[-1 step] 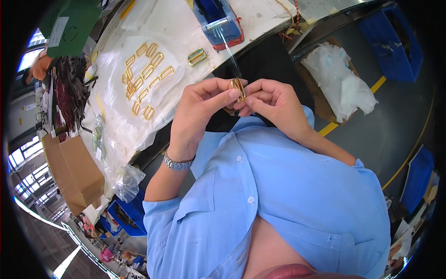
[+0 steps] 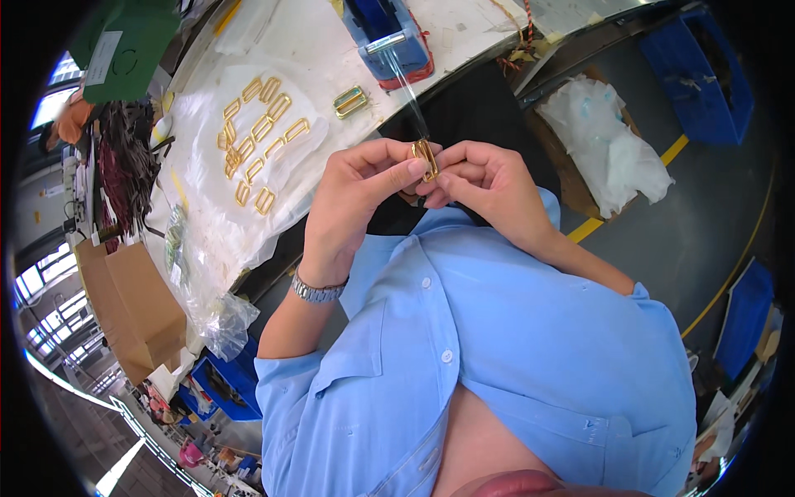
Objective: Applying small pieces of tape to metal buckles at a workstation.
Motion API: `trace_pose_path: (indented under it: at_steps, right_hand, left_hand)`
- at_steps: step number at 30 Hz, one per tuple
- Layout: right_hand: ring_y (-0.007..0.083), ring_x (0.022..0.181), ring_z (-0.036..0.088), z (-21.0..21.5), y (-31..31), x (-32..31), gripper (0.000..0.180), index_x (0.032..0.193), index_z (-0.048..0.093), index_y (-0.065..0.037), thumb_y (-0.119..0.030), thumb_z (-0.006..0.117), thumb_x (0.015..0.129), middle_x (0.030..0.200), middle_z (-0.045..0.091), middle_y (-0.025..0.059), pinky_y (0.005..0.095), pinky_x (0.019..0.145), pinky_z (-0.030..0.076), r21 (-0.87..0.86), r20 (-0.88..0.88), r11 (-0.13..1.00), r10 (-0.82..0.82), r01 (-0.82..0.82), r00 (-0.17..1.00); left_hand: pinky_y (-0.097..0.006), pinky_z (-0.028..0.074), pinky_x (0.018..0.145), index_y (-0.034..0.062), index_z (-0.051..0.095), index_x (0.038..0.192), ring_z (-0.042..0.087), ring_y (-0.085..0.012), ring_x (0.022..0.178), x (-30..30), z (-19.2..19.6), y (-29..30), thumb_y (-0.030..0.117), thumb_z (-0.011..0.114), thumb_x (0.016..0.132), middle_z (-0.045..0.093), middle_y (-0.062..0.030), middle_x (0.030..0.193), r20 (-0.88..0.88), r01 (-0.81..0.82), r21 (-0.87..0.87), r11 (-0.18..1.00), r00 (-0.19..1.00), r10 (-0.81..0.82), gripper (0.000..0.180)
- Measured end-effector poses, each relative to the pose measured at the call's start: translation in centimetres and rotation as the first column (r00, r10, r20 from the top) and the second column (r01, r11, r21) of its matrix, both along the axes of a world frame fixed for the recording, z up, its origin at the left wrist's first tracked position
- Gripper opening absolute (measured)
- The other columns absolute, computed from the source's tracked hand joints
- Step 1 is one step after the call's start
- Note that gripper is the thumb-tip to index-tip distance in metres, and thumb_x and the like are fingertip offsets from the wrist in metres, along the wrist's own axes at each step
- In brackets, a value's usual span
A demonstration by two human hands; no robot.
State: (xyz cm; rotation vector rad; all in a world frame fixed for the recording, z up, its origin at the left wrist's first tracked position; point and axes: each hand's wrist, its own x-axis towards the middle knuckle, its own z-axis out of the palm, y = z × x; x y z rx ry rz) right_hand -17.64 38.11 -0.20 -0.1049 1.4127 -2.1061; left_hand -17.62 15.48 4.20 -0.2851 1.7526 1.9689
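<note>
Between the fingertips of my left hand (image 2: 356, 186) a gold slide buckle (image 2: 426, 160) is pinched, standing on edge. My right hand (image 2: 493, 186) is closed at the buckle's other side, thumb against its rim; its curled fingers are partly hidden. A narrow strip of clear tape (image 2: 411, 98) runs taut from the blue tape dispenser (image 2: 387, 50) down to the top of the buckle. On the table, left of the dispenser, lies another gold slide buckle (image 2: 350, 102) with a greenish sheen. Farther left, several gold buckles (image 2: 262, 127) are spread on a white plastic sheet (image 2: 302, 153).
The white table's (image 2: 319, 50) edge slants past my left forearm. A crumpled clear bag (image 2: 219, 319) and a cardboard box (image 2: 137, 306) are at the left. Rightward, a carton holds white plastic bags (image 2: 600, 145); a blue bin (image 2: 704, 83) stands on the grey floor.
</note>
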Motion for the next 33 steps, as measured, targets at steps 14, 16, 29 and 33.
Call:
trace_pose_path:
  at_steps: [14,16,29,33]
  right_hand:
    - [0.0183,0.100,0.080,0.8,0.6,-0.5,0.013,0.117,0.065,0.005,0.003,0.068,0.105,0.109,0.082,0.0155,0.0304,0.086,0.065,0.176,-0.188,0.984,0.056,-0.023,0.981]
    - [0.0171,0.098,0.080,1.0,0.6,-0.7,0.013,0.116,0.066,0.004,0.002,0.070,0.104,0.107,0.082,0.0147,0.0298,0.083,0.065,0.206,-0.167,0.978,0.065,-0.030,0.984]
    - [0.0212,0.133,0.069,-0.9,0.2,-3.2,0.076,0.159,0.052,0.002,-0.003,0.086,0.090,0.145,0.070,0.0170,0.0374,0.112,0.056,0.055,-0.323,0.998,0.058,-0.043,0.945]
    - [0.0217,0.130,0.071,-1.1,-0.3,-2.6,0.070,0.155,0.056,0.005,-0.003,0.085,0.091,0.142,0.073,0.0179,0.0363,0.113,0.055,0.167,-0.392,0.985,0.031,0.038,0.919]
  left_hand:
    - [-0.030,0.059,0.095,-0.0020,0.079,0.115,0.075,-0.0152,0.101,-1.2,-1.0,-1.1,0.013,0.078,0.104,0.080,-0.0090,0.110,0.140,0.049,0.123,0.991,0.988,-0.066,0.019]
    - [-0.031,0.060,0.098,-0.0022,0.079,0.115,0.076,-0.0163,0.102,-1.2,-1.1,-0.9,0.013,0.077,0.104,0.081,-0.0094,0.111,0.142,0.051,0.151,0.987,0.987,-0.073,0.019]
    - [-0.039,0.062,0.103,-0.0038,0.074,0.125,0.076,-0.0229,0.112,-2.9,-1.1,-1.8,0.016,0.073,0.107,0.078,-0.0138,0.122,0.310,0.041,0.207,0.977,0.945,-0.105,0.027]
    - [-0.034,0.063,0.094,-0.0003,0.077,0.119,0.077,-0.0176,0.100,-3.3,-1.0,-1.7,0.023,0.079,0.104,0.080,-0.0090,0.111,0.383,0.000,0.260,0.966,0.918,-0.103,0.028]
